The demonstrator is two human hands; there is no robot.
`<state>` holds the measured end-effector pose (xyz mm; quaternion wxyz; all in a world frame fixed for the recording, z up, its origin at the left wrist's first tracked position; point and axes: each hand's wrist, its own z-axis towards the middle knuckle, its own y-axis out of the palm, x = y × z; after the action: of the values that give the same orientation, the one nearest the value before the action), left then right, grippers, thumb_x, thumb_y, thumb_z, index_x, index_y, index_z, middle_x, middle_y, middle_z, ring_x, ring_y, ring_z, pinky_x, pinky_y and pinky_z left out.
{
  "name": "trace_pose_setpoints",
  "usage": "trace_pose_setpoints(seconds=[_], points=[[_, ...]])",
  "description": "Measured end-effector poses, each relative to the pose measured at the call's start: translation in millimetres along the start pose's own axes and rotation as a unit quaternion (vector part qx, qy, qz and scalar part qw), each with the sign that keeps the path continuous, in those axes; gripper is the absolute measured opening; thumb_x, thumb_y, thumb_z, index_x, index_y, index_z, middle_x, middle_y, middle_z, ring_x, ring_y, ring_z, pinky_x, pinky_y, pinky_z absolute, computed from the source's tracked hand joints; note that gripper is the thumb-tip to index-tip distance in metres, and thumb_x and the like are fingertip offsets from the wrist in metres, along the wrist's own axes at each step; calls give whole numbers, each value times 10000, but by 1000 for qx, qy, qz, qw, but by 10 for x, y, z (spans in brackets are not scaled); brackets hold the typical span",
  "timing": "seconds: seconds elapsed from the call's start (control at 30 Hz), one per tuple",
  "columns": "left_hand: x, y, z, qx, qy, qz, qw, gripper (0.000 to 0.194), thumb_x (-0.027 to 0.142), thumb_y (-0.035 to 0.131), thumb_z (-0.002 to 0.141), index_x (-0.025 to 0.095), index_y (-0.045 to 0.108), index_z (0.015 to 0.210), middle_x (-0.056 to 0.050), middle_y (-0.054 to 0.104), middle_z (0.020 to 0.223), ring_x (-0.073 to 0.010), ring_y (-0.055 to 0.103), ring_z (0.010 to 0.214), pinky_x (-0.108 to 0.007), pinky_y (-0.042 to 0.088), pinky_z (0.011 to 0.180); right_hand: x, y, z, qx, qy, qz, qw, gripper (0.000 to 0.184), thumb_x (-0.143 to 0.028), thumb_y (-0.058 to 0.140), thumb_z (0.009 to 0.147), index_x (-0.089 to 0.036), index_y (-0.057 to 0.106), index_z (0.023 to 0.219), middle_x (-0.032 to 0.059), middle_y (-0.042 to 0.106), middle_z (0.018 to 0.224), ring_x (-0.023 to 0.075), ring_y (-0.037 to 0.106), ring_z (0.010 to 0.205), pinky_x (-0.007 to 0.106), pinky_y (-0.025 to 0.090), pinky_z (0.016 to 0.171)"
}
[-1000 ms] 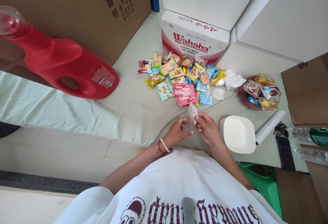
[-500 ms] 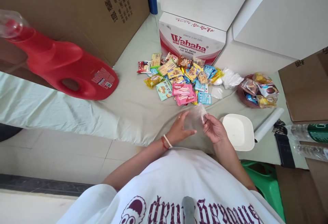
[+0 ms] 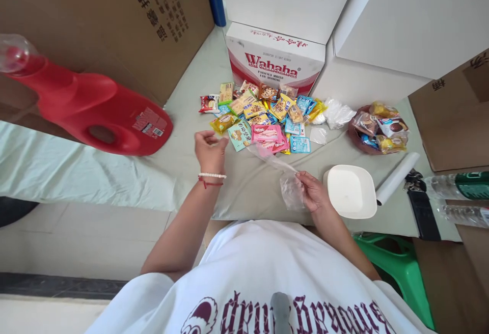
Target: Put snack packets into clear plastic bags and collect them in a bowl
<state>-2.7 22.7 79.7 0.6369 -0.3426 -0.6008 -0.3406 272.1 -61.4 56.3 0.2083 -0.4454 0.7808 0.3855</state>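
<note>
My right hand (image 3: 311, 191) grips a thin clear plastic bag (image 3: 292, 191) between thumb and fingers, over the front of the table. Part of the bag hangs below the fingers, and a long thin strip of it trails left to the pink wafer packets (image 3: 267, 138). My left hand (image 3: 211, 151) is raised left of the snack pile, its fingers loosely bent and the thumb apart from them; nothing shows between them. Near its fingertips lie a light green snack packet (image 3: 240, 135) and a yellow-wrapped snack (image 3: 223, 122). The heaped snack packets (image 3: 260, 110) are mixed in colour.
Behind the pile stands a Wahaha water carton (image 3: 275, 61). To the right are crumpled plastic bags (image 3: 338, 113), a bowl of snacks (image 3: 355, 138), a white square container (image 3: 344, 168), a white roll (image 3: 397, 178) and a black phone (image 3: 423, 216). A large red jug (image 3: 95, 100) stands left.
My left hand has moved left and away from my right hand, to beside the pile. The plastic bag, bunched up before, is now stretched out long from my right hand.
</note>
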Motion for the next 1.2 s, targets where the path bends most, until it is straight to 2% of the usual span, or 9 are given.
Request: trace_pose_setpoints(seconds=[0.07, 0.13, 0.2, 0.27, 0.53, 0.73, 0.87, 0.97, 1.2], points=[[64, 14, -230, 19, 27, 22, 999, 269, 254, 766, 755, 184, 532, 867, 56, 506, 746, -75, 434, 659, -207, 366, 637, 85, 57, 30, 10, -8, 15, 1000, 347, -304, 908, 582, -191, 598, 689, -70, 545, 578, 50, 430, 476, 173, 360, 434], [70, 60, -623, -167, 1, 45, 985, 250, 352, 754, 778, 186, 570, 807, 57, 514, 674, -87, 430, 600, -225, 349, 582, 140, 92, 52, 13, -18, 9, 1000, 337, -327, 887, 610, -199, 591, 707, -65, 552, 602, 59, 428, 489, 189, 365, 449], [38, 125, -1033, -363, -56, 78, 927, 308, 441, 708, 817, 185, 567, 720, 59, 473, 603, -92, 394, 567, -235, 313, 554, 165, 113, 61, 12, -31, -7, 999, 333, -349, 868, 631, -207, 582, 724, -60, 552, 619, 73, 432, 504, 206, 374, 463], [6, 196, -1333, -398, -75, 96, 909, 373, 486, 665, 845, 189, 524, 668, 64, 421, 572, -93, 351, 554, -243, 294, 556, 171, 134, 58, 12, -44, -20, 999, 330, -358, 854, 647, -212, 572, 735, -57, 552, 632, 84, 445, 524, 217, 389, 484], [-10, 272, -1438, -390, 39, 202, 898, 276, 459, 731, 766, 201, 632, 775, 33, 483, 647, -134, 445, 628, -272, 316, 626, 168, 239, -1, 24, -65, -49, 996, 338, -429, 822, 704, -228, 566, 790, -53, 577, 670, 107, 500, 581, 242, 443, 541], [-146, 180, -1371, -367, -143, 88, 915, 384, 539, 610, 839, 177, 639, 713, 28, 489, 605, -118, 405, 583, -257, 324, 577, 153, 94, -156, -10, -107, -114, 988, 410, -554, 778, 766, -243, 621, 983, 23, 660, 966, 169, 610, 884, 320, 553, 780], [-145, 143, -1378, -368, -187, 50, 909, 436, 589, 635, 817, 161, 667, 737, 45, 452, 560, -104, 376, 561, -249, 300, 557, 213, 28, -344, -37, -167, -306, 937, 409, -523, 802, 748, -245, 657, 1012, 43, 664, 1056, 200, 603, 981, 318, 522, 797], [-165, 119, -1388, -368, -212, 29, 905, 457, 613, 639, 806, 159, 680, 780, 56, 432, 539, -99, 364, 535, -247, 287, 539, 280, 53, -403, -73, -169, -362, 914, 295, -481, 787, 770, -231, 686, 888, 15, 667, 907, 172, 599, 828, 295, 485, 749], [-267, 11, -1318, -330, -227, 10, 916, 474, 647, 630, 820, 174, 616, 781, 80, 370, 530, -87, 311, 508, -238, 232, 510, 283, 29, -391, -69, -138, -290, 945, 257, -475, 737, 834, -221, 705, 805, -17, 614, 716, 132, 495, 651, 251, 391, 629]])
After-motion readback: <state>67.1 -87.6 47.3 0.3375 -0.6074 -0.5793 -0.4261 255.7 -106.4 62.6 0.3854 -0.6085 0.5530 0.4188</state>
